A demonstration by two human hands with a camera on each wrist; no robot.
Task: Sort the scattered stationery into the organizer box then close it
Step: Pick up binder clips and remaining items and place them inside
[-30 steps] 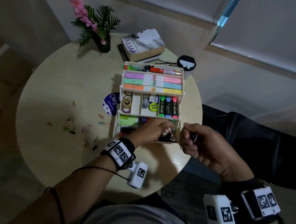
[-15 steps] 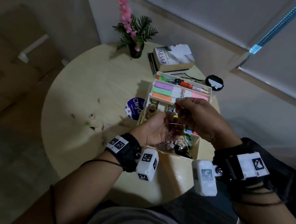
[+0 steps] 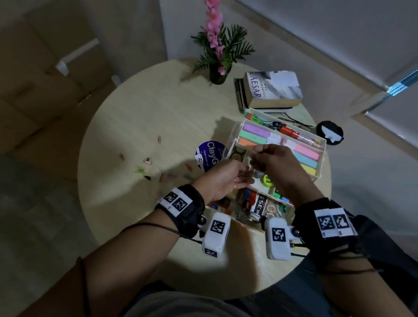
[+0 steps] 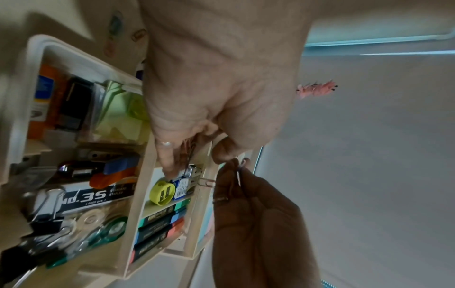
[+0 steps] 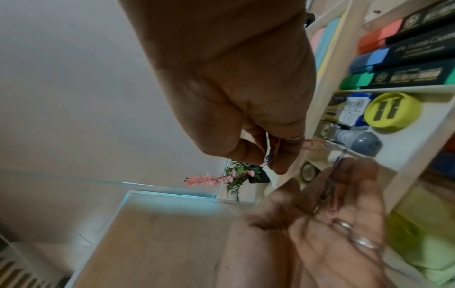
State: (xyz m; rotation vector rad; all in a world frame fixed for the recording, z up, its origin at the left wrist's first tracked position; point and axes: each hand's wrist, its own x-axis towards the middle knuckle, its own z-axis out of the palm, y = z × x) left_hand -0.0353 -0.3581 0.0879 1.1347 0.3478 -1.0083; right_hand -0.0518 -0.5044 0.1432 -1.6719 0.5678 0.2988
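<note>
I'm looking down on a round, pale wood table point(image 3: 137, 119) pushed toward a corner where grey walls meet, with lowered window blinds point(image 3: 357, 32) on the right and cardboard boxes point(image 3: 44, 79) on the floor to the left. The organizer box point(image 3: 322, 150) stands open in tiers near the table's right edge, pastel highlighters point(image 3: 256, 131) in its top tray. My left hand point(image 3: 222, 181) is cupped palm-up over the middle tier, fingers loosely curled around a small bunch of paper clips point(image 5: 327, 193). My right hand point(image 3: 276, 162) hovers just above it, thumb and fingertips pinching a few clips, one pink paper clip point(image 4: 206, 183) sticking out. More clips point(image 3: 159, 139) lie scattered on the bare wood to the left, well apart from the box. Behind it sit a potted plant with pink flowers point(image 3: 219, 48), a stack of books point(image 3: 270, 91), and a round blue sticker point(image 3: 207, 155) beside the box.
</note>
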